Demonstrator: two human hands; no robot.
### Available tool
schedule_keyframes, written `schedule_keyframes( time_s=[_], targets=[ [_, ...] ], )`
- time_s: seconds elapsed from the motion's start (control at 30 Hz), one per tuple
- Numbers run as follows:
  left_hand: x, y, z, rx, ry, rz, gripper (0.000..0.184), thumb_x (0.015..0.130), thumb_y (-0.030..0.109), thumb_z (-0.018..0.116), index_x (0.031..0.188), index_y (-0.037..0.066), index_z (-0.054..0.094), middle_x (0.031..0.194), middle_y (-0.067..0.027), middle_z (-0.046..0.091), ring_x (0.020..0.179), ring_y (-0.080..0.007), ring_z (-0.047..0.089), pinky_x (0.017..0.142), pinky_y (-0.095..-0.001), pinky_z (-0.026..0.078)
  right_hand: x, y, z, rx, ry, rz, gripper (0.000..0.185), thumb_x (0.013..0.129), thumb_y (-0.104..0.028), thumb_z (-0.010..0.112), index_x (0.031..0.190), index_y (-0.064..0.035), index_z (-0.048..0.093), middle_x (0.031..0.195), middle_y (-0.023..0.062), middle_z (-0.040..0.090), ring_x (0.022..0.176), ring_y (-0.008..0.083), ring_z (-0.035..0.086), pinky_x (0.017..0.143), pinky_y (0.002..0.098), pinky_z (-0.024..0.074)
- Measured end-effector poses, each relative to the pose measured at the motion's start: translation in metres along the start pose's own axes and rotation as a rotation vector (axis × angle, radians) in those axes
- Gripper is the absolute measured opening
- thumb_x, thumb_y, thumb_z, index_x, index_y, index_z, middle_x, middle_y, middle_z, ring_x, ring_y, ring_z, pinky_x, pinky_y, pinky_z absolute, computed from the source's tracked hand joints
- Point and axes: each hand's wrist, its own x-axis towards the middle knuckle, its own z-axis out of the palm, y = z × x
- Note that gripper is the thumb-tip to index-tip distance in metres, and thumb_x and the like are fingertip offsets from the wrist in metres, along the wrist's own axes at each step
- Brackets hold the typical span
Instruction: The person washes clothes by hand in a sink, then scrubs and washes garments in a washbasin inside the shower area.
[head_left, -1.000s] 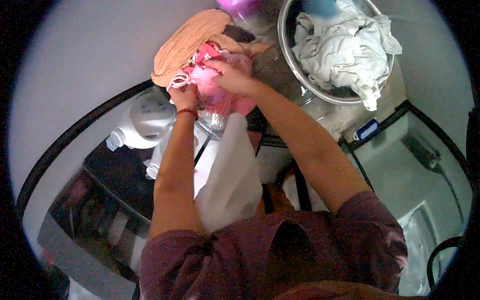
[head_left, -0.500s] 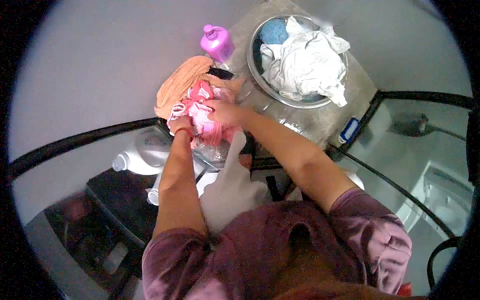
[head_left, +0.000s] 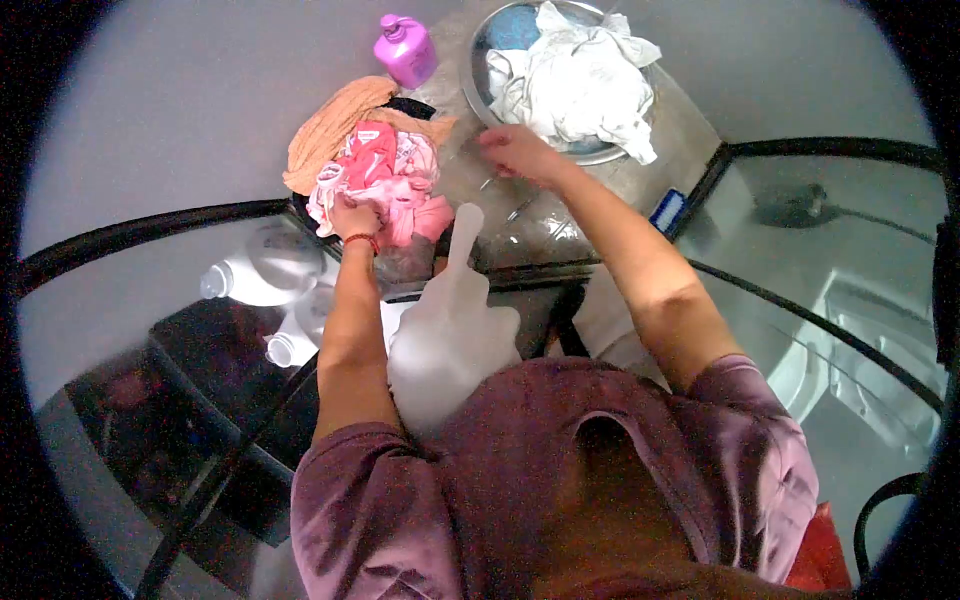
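Note:
A heap of wet-looking pink clothes lies on the grey ledge in the head view. My left hand, with a red bracelet at the wrist, is closed on the near left side of the heap; its fingertips are partly hidden by cloth. Away to the right, my right hand hovers by the near rim of a metal basin, fingers loosely apart and nothing visible in them. White cloth and a blue bundle fill the basin. An orange cloth borders the pink heap.
A purple pump bottle stands behind the clothes. White bottles sit lower left, below the black-edged glass. A white plastic piece with a narrow handle rises before my body. A blue-and-white brush lies at the ledge's right.
My right hand has left the pink clothes and moved right, toward the basin. My left hand stays on the heap. The whole view has shifted, so things appear higher and further left.

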Motion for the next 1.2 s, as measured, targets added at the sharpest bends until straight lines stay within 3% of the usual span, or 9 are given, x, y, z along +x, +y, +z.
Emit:
schedule_keyframes(
  time_s=[0.13,0.27,0.4,0.43,0.53,0.6,0.67,0.77,1.2],
  targets=[
    [-0.011,0.020,-0.009,-0.243,-0.100,-0.056,0.044,0.066,0.004,0.056,0.109,-0.001,0.052,0.084,-0.0155,0.059,0.074,-0.0285,0.060,0.068,-0.0358,0.048,-0.002,-0.008,0.033,0.085,0.032,-0.137,0.029,0.077,-0.008,0.058,0.104,0.0008,0.055,0.078,0.0023,0.055,0.060,0.0089,0.049,0.052,0.0228,0.0409],
    [-0.027,0.039,-0.021,-0.153,-0.053,-0.084,0.054,0.065,0.014,0.064,0.116,0.006,0.050,0.094,-0.0194,0.059,0.084,-0.0300,0.060,0.072,-0.0365,0.048,-0.033,-0.037,0.031,0.088,-0.030,-0.189,0.024,0.077,-0.010,0.060,0.099,-0.0004,0.056,0.074,0.0017,0.057,0.058,0.0085,0.049,0.053,0.0219,0.0417],
    [-0.024,0.037,-0.020,-0.142,0.008,0.163,0.053,0.067,0.013,0.065,0.116,0.002,0.050,0.084,-0.0150,0.059,0.077,-0.0259,0.060,0.059,-0.0287,0.048,-0.042,-0.049,0.021,0.181,-0.028,-0.234,0.022,0.078,-0.010,0.059,0.098,-0.0007,0.056,0.076,0.0018,0.058,0.061,0.0083,0.051,0.055,0.0214,0.0432],
    [-0.055,0.082,-0.058,-0.443,-0.238,-0.049,0.040,0.070,0.008,0.062,0.107,-0.004,0.054,0.078,-0.0095,0.059,0.069,-0.0172,0.057,0.057,-0.0259,0.045,-0.048,-0.055,0.021,0.240,-0.005,-0.249,0.022,0.079,-0.010,0.059,0.099,-0.0006,0.056,0.076,0.0022,0.059,0.062,0.0084,0.052,0.055,0.0212,0.0434],
    [-0.056,0.090,-0.064,-0.777,-0.498,-0.078,0.026,0.073,0.006,0.059,0.097,-0.004,0.057,0.069,-0.0039,0.056,0.064,-0.0122,0.053,0.055,-0.0253,0.042,-0.078,-0.081,0.022,0.258,0.057,-0.255,0.024,0.080,-0.009,0.057,0.101,-0.0002,0.054,0.080,0.0035,0.059,0.064,0.0092,0.055,0.055,0.0213,0.0445],
    [-0.064,0.109,-0.073,-0.739,-0.394,0.052,0.019,0.076,0.007,0.058,0.093,-0.002,0.059,0.071,-0.0018,0.057,0.062,-0.0101,0.052,0.052,-0.0227,0.040,-0.098,-0.095,0.024,0.292,0.032,-0.307,0.025,0.080,-0.008,0.056,0.103,0.0011,0.053,0.086,0.0051,0.060,0.065,0.0099,0.056,0.056,0.0208,0.0455],
    [-0.066,0.130,-0.089,-0.371,-0.385,0.480,0.019,0.079,0.011,0.058,0.095,0.000,0.059,0.079,-0.0026,0.059,0.063,-0.0098,0.053,0.053,-0.0213,0.041,-0.119,-0.107,0.024,0.322,0.052,-0.318,0.026,0.081,-0.006,0.054,0.105,0.0024,0.052,0.088,0.0066,0.059,0.067,0.0098,0.056,0.057,0.0200,0.0466],
    [-0.122,0.180,-0.143,-0.817,-0.525,0.384,0.019,0.082,0.015,0.057,0.095,0.001,0.060,0.088,-0.0040,0.061,0.066,-0.0107,0.055,0.058,-0.0224,0.045,-0.153,-0.122,0.024,0.298,0.113,-0.403,0.026,0.082,-0.006,0.052,0.106,0.0033,0.051,0.088,0.0079,0.059,0.069,0.0102,0.057,0.060,0.0198,0.0474],
    [-0.234,0.219,-0.230,-0.924,-0.645,0.749,0.024,0.084,0.016,0.057,0.101,-0.001,0.057,0.089,-0.0073,0.061,0.074,-0.0140,0.059,0.063,-0.0245,0.049,-0.268,-0.144,0.039,0.448,0.130,-0.642,0.014,0.079,-0.001,0.052,0.092,0.0023,0.054,0.071,0.0083,0.060,0.054,0.0116,0.057,0.045,0.0213,0.0463]
  ],
)
